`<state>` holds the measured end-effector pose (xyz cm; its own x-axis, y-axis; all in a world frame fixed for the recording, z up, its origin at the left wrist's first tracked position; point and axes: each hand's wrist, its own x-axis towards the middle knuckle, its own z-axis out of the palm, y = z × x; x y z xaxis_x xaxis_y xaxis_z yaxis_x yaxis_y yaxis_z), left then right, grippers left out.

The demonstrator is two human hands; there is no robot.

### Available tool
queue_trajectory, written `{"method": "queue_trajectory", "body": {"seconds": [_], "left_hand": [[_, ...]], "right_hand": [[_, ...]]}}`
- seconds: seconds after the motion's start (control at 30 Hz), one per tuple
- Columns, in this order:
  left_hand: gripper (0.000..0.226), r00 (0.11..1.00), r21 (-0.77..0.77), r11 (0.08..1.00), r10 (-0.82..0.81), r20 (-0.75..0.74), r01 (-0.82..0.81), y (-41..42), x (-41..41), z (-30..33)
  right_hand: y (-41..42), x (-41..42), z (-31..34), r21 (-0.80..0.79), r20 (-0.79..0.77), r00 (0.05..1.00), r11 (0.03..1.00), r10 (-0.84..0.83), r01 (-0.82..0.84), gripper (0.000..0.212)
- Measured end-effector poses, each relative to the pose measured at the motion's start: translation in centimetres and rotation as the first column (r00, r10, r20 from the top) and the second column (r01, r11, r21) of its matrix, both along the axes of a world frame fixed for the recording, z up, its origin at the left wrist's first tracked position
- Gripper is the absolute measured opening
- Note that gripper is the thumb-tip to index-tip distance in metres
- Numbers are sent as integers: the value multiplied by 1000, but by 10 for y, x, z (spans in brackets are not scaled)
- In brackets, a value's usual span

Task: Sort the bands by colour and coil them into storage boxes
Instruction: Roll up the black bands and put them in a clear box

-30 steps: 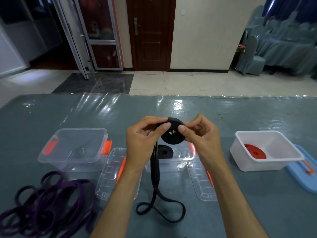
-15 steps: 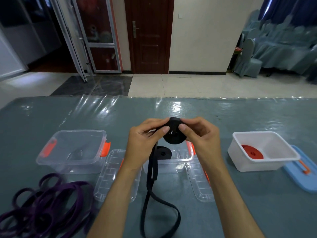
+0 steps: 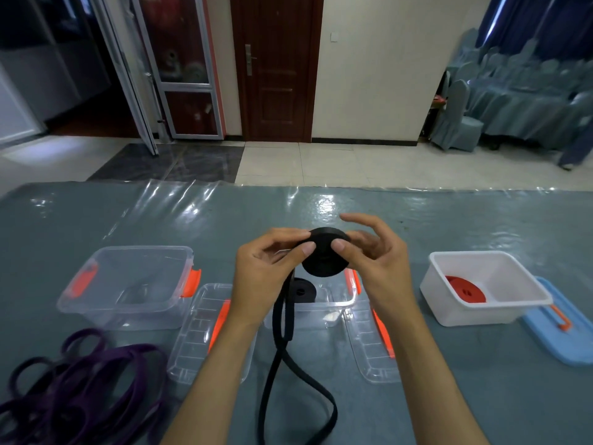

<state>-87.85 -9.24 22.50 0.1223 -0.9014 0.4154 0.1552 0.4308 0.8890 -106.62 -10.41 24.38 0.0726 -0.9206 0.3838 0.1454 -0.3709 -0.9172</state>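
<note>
Both hands on black coil [image 3: 325, 255], held up over the middle clear box [image 3: 327, 308]. Left hand [image 3: 266, 277] grip: thumb + index pinch coil's left edge, other fingers curled by the loose tail. Right hand [image 3: 375, 268] grip: thumb pressed on coil face, index raised clear, other fingers behind coil, partly blurred. Black band tail [image 3: 282, 358] hangs from coil down past the middle box front, loops on surface [image 3: 481, 226] and runs out of view at the bottom. Inside middle box: a finished black coil [image 3: 301, 289], partly hidden by left hand. Left of middle box: clear lid [image 3: 199, 342], then another clear box w/ orange clips [image 3: 128, 284]. Purple bands [image 3: 80, 387] piled near left of it. Right of middle box: second clear lid [image 3: 372, 345], under right forearm; then white box [image 3: 481, 287] w/ red coil [image 3: 465, 289] inside, blue lid [image 3: 558, 332] just beside it. Forearms block much of both clear lids.
</note>
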Motion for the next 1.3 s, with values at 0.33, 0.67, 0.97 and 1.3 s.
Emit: {"method": "queue_trajectory", "body": {"seconds": [0.33, 0.67, 0.97, 1.3], "left_hand": [[30, 997, 56, 997, -58, 42, 56, -4, 4, 1], [25, 994, 55, 994, -96, 51, 93, -3, 7, 5], [30, 998, 48, 998, -51, 24, 50, -2, 3, 3], [23, 998, 1, 999, -54, 12, 54, -5, 15, 3]], "right_hand": [[-1, 1, -1, 34, 19, 999, 998, -45, 44, 21], [-1, -10, -2, 107, 52, 999, 994, 12, -17, 24], [-1, -7, -4, 101, 42, 999, 994, 24, -28, 19], [-1, -2, -1, 66, -2, 999, 997, 51, -51, 18]]}}
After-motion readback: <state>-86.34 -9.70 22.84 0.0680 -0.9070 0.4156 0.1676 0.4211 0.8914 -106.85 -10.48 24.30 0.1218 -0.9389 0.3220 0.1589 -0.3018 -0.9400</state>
